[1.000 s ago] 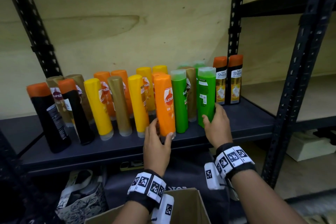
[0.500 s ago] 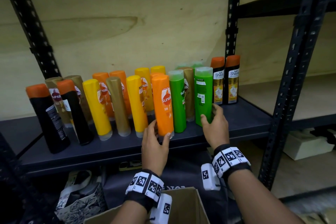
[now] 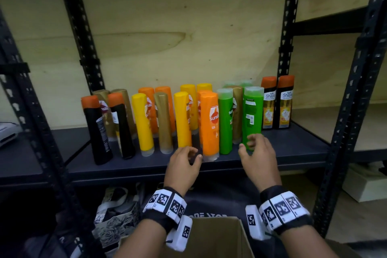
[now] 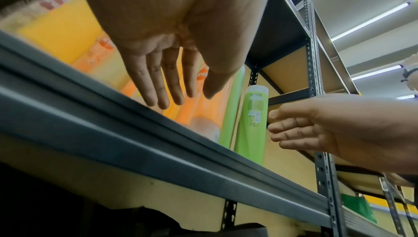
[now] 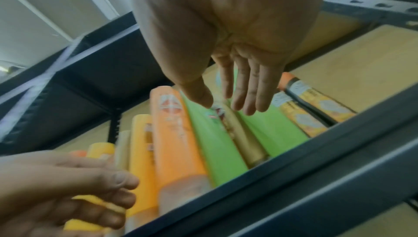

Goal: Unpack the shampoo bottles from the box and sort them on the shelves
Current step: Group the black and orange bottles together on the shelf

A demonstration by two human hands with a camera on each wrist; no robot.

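At bottom centre of the head view I see the cardboard box (image 3: pixel 217 236), nearest both hands. My left hand (image 3: pixel 184 165) and right hand (image 3: pixel 258 159) have a released grip, holding nothing. Beyond them, shampoo bottles (image 3: pixel 209 123) stand upright on the shelf (image 3: pixel 293 144).

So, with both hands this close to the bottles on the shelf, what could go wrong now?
1. The orange bottle stands near the shelf front edge; the left hand could knock it off.
2. The bottles stand packed together, so a bump from the right hand on the green bottle might topple its neighbours.
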